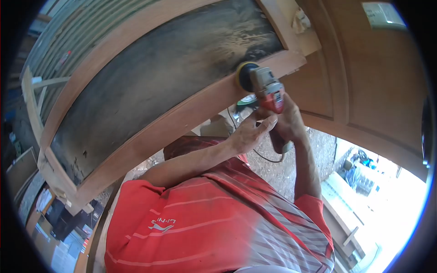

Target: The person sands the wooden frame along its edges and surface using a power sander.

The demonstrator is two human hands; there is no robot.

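Observation:
A red and grey power sander (273, 98) is held in both hands, its yellow-edged round pad (246, 77) against the lower rail of a wooden frame (207, 101). My right hand (291, 119) wraps round the tool's body from the right. From the left, my left hand (251, 133) is closed on the tool just below its red part, thumb on top. The frame surrounds a dark panel (154, 82) with pale, dusty patches. A cable (268, 159) curves below the tool's lower end.
A large brown panelled board (364, 77) stands at the right, close to the tool. Corrugated sheet (86, 43) lies behind the frame at the upper left. Wooden pieces (343, 214) and plastic bags (353, 175) are at the lower right. Assorted items fill the lower left.

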